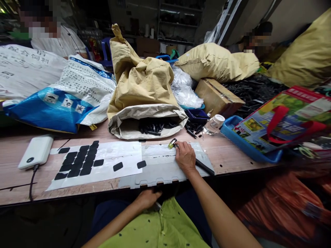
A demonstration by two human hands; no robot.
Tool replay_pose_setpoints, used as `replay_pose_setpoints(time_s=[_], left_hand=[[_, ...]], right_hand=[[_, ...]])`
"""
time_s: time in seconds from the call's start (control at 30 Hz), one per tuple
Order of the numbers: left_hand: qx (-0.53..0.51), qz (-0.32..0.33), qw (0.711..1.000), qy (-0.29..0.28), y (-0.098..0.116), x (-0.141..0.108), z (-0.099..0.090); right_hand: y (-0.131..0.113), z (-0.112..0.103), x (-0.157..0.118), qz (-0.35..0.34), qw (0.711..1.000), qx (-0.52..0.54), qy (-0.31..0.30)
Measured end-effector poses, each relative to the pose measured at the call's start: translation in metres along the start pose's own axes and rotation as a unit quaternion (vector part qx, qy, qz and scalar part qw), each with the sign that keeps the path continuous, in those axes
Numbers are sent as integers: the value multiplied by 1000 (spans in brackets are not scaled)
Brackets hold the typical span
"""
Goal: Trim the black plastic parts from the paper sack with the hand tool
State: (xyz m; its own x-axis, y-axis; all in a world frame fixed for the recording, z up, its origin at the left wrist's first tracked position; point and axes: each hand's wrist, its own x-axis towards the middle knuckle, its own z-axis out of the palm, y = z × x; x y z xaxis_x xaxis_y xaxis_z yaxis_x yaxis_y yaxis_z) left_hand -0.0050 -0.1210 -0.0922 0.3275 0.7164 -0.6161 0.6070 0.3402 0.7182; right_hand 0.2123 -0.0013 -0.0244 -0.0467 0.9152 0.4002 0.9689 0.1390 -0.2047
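Note:
My right hand (185, 157) is closed around what looks like a small hammer (205, 167). Its shiny head with a yellowish end shows past my fingers, and the black handle sticks out behind my hand. Beneath it lies a grey sheet (160, 174) on the table. My left hand (148, 199) is low at the table's front edge, above my lap, fingers curled; what they hold, if anything, is hidden. To the left, a white sheet (108, 172) bears several black rounded squares (86, 162), many in tight rows and a few apart.
A tan sack (144, 82) lies with its mouth towards me, black pieces (157, 125) inside. Left are a white power bank (36, 151) with a cable and a blue-white sack (59, 106). Right stand a clear jar (214, 124) and a blue tray (230, 129). Two people sit opposite.

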Motion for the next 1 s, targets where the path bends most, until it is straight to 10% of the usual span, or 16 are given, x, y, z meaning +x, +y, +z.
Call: replay_pose_setpoints(time_s=[0.2, 0.3, 0.37, 0.5, 1.0], left_hand=[[-6, 145, 973, -179, 95, -37, -53], [-44, 146, 977, 149, 132, -3, -114], [-1, 82, 916, 394, 142, 29, -156], [38, -83, 870, 485, 142, 76, -207], [125, -71, 885, 442, 95, 37, -194]], right_hand=[[0, 1, 1, -2, 1000, -5, -4], [0, 1, 1, -1, 1000, -8, -6], [-1, 0, 1, -1, 1000, -8, -6], [0, -1, 1, -3, 1000, -1, -7], [0, 2, 1, 0, 1000, 0, -1]])
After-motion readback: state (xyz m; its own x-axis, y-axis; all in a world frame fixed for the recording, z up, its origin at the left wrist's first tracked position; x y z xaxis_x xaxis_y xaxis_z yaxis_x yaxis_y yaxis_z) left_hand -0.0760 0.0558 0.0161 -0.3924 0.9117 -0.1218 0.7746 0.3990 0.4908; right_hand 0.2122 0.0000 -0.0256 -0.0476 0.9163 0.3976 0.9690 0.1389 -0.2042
